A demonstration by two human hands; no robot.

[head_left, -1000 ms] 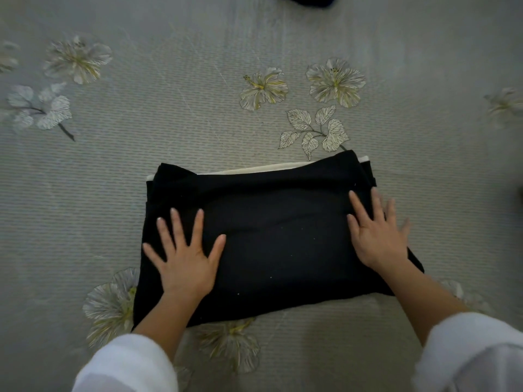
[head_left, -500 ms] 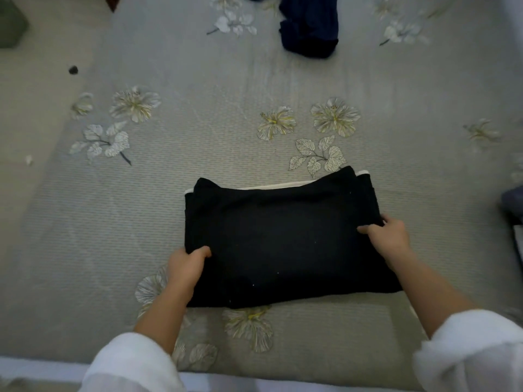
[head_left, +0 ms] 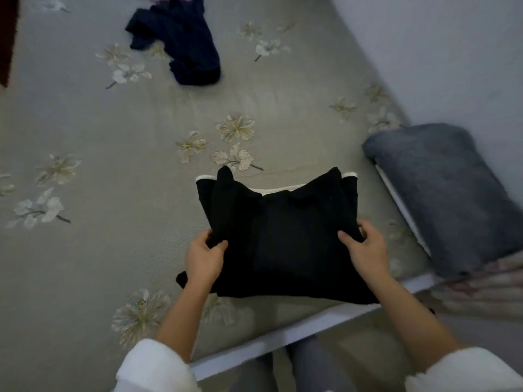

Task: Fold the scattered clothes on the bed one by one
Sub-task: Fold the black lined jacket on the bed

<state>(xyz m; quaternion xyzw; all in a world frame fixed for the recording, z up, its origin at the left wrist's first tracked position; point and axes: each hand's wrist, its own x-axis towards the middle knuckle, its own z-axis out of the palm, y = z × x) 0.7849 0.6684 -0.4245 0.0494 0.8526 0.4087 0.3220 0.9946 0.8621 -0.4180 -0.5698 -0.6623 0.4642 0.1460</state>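
From the head view, the folded black garment (head_left: 283,236) sits in the lower middle of the frame, near the bed's (head_left: 113,137) front edge. The left hand (head_left: 203,260) grips its left side and the right hand (head_left: 365,250) its right side, each with the thumb on top and the fingers tucked beneath. The hands are well apart, both closed on cloth.

It looks to me as if the bundle is being picked up to be set aside. Whether it is already clear of the bed is hard to tell, since the black swallows every shadow. To do this well, I would keep both hands level and the fingers well under, so the layers do not slide apart, then lay it down flat.

The garment is a thick, soft, roughly square stack. A white trim (head_left: 271,190) peeks along its far edge, the top corners poke up, and one loose corner droops at the lower left.

At the upper left lies a crumpled navy garment (head_left: 184,43), not yet folded.
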